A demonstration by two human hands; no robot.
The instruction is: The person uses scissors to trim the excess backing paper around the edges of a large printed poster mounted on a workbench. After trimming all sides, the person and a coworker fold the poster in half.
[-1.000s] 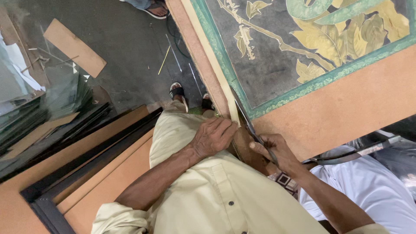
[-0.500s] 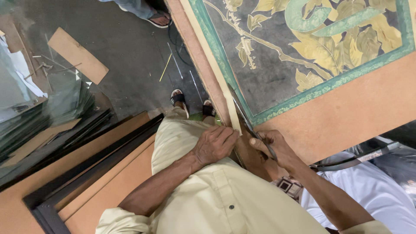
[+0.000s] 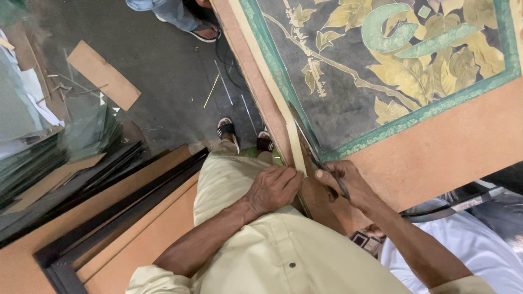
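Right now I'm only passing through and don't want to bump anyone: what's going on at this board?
A person in a pale yellow shirt stands at a brown board carrying a green-bordered leaf-patterned picture. Their right hand holds a thin dark blade-like tool along the picture's cream edge strip; their left hand presses the strip's lower end. Someone else's sandalled foot stands nearby.
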